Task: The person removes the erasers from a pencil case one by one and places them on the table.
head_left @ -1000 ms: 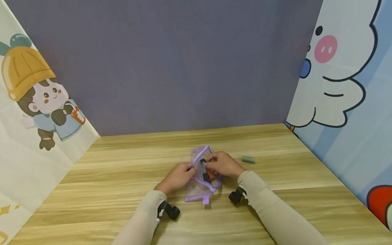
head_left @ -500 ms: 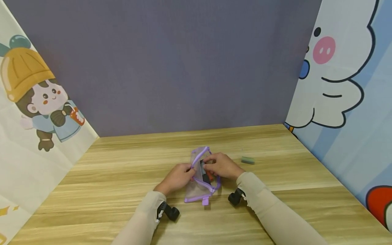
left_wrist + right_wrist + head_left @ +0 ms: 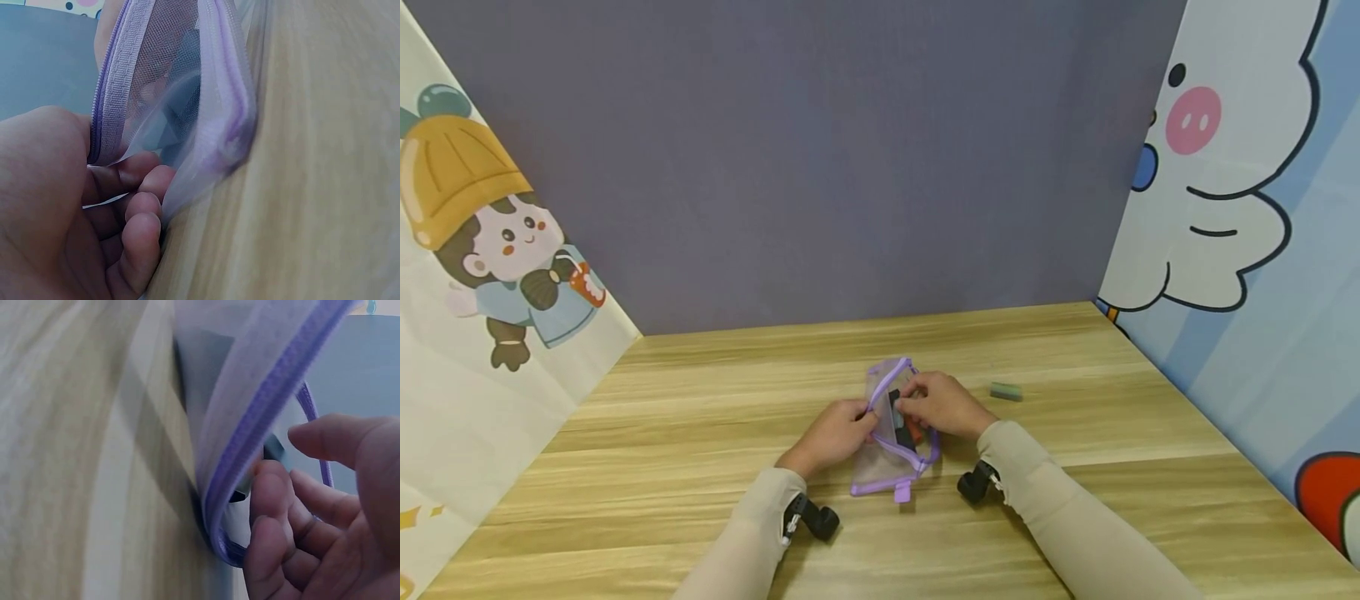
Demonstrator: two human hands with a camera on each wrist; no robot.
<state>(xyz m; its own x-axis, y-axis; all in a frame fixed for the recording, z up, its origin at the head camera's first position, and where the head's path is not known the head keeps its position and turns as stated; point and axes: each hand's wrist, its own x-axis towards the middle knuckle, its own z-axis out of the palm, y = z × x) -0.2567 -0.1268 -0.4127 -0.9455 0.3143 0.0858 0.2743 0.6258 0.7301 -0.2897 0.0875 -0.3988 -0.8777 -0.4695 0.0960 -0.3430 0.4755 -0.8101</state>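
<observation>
A see-through mesh zip pouch (image 3: 877,463) with purple trim lies on the table, its zip undone. My left hand (image 3: 831,435) pinches the near left lip of its opening; curled fingertips hold the mesh in the left wrist view. My right hand (image 3: 946,406) is at the opening from the right, fingertips over the contents. In the right wrist view the thumb stands apart from the bent fingers, beside a dark piece (image 3: 273,449). Inside the pouch lie a grey-blue and black stick-like item (image 3: 906,438) and an orange item (image 3: 915,430), both partly hidden.
A small green cylinder-like piece (image 3: 1006,391) lies on the wooden table (image 3: 715,450) to the right of the pouch. A grey panel (image 3: 850,167) rises at the back, with cartoon-printed sheets on both sides. Small black cameras sit on both wrists.
Both hands stay nearly in place at the pouch. The right fingertips shift slightly over the grey-blue item, which shows less of its length now.
</observation>
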